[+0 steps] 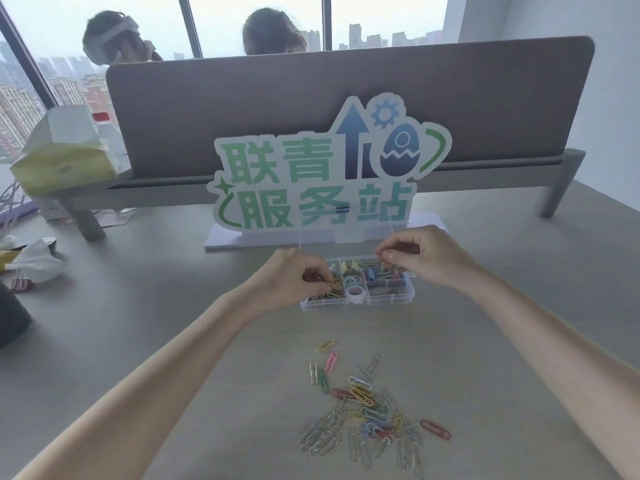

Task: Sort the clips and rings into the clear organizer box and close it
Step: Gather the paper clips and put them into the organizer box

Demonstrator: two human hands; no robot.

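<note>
The clear organizer box (358, 289) sat open toward the middle of the worktop (502, 289), just in front of a standing cut-out sign (311, 178) with green characters. Both of the person's arms reached out to it. The left hand (294, 275) hovered over the box's left compartment, fingers curled and pinching a thin metal paper clip (327, 281) above the clips already lying there. The right hand (415, 258) was at the far right part of the box, its fingertips pinched together on something small and thin; I could not tell exactly what it was. The middle compartment held pastel rings (354, 289), and the right-hand compartments held blue and darker clips, too small to make out well. Nearer the worktop's front edge lay a loose heap of paper clips (367, 410), silver mixed with yellow, pink, green, blue and red, well apart from the box. A crumpled tissue (34, 261) lay by the left edge.
</note>
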